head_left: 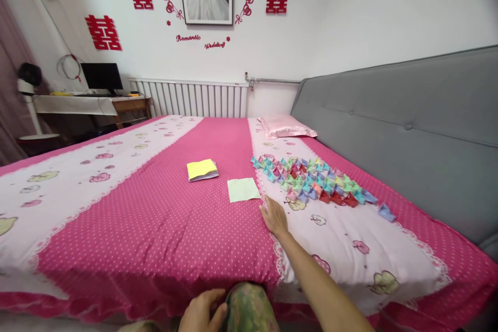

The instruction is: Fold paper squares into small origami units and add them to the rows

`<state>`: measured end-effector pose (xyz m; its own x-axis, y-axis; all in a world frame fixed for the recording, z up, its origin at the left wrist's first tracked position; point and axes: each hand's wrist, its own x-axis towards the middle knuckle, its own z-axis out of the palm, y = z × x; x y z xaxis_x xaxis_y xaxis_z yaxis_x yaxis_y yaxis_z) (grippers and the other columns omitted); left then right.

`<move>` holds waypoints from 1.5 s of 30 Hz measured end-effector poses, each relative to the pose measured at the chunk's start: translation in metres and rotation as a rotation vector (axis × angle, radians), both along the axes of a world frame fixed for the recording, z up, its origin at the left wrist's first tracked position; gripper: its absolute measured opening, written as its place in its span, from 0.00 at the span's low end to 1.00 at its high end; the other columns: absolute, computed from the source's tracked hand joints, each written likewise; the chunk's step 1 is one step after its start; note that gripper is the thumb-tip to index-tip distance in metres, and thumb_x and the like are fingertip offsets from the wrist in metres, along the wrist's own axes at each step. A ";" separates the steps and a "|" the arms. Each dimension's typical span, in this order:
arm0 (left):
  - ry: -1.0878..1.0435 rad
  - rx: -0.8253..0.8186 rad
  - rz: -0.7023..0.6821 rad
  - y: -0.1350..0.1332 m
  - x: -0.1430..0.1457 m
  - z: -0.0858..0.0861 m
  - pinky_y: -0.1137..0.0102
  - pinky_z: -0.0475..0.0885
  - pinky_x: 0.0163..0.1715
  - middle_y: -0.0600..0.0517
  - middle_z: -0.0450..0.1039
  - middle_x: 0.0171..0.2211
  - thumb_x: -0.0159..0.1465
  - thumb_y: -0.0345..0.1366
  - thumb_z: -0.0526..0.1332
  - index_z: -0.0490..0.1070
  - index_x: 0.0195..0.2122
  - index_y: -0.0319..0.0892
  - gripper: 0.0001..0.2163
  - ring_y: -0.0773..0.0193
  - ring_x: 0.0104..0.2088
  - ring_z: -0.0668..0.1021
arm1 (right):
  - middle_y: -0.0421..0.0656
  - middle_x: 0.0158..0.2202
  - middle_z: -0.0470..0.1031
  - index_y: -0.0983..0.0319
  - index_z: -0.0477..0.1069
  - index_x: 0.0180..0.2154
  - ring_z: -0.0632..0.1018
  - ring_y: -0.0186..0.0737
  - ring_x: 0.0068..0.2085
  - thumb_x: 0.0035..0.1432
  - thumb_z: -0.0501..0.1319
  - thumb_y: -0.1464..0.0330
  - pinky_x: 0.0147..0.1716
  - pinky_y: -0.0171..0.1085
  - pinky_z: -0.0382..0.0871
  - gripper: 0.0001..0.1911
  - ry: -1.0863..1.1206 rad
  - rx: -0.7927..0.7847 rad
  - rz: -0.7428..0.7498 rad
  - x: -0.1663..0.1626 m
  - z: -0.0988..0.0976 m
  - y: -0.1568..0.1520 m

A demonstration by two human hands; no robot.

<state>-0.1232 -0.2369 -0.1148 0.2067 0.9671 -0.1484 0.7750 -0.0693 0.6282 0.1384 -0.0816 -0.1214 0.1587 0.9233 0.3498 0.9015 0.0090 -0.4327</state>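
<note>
My right hand point(275, 216) lies on the bed with its fingers stretched out, holding nothing. Its fingertips are close to the right edge of a pale green square of paper point(243, 190), which lies flat on the pink sheet. Down at the bottom edge, my left hand point(204, 312) rests beside my knee point(251, 307) in camouflage cloth. The thumb and forefinger of that hand are apart, with nothing seen between them; the other fingers are partly hidden. A stack of paper with a yellow sheet point(202, 168) on top sits farther left.
Many small folded paper pieces point(307, 179) in several colours spread across the bed on the right, with a blue folded piece point(386, 212) apart from them. Beyond are a pink pillow point(287, 126), a grey headboard point(397, 124) and a white radiator point(194, 97).
</note>
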 end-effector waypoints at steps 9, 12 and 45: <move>-0.029 0.176 -0.031 0.033 0.003 0.071 0.72 0.68 0.32 0.51 0.77 0.26 0.60 0.44 0.48 0.75 0.26 0.41 0.19 0.59 0.31 0.77 | 0.47 0.56 0.62 0.65 0.54 0.57 0.63 0.40 0.56 0.60 0.45 0.61 0.55 0.38 0.49 0.26 0.021 -0.011 -0.002 -0.001 0.002 0.001; 0.056 0.239 0.088 0.060 -0.001 0.090 0.71 0.67 0.33 0.50 0.78 0.28 0.58 0.45 0.51 0.75 0.25 0.40 0.17 0.59 0.31 0.77 | 0.47 0.56 0.63 0.63 0.55 0.57 0.63 0.40 0.56 0.60 0.45 0.61 0.55 0.39 0.50 0.25 0.040 -0.019 -0.007 -0.003 0.003 0.001; 0.302 0.621 -0.372 0.295 0.138 0.019 0.57 0.56 0.56 0.39 0.57 0.58 0.65 0.40 0.46 0.58 0.56 0.34 0.21 0.53 0.59 0.58 | 0.45 0.31 0.76 0.65 0.54 0.56 0.76 0.41 0.29 0.48 0.61 0.62 0.29 0.35 0.63 0.35 0.364 -0.441 0.067 0.049 0.030 0.088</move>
<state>0.0150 0.0584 -0.0953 0.5703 0.7663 0.2958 0.7630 -0.6276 0.1549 0.1871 0.0069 -0.0911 0.1329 0.9817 -0.1364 0.6976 -0.1904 -0.6907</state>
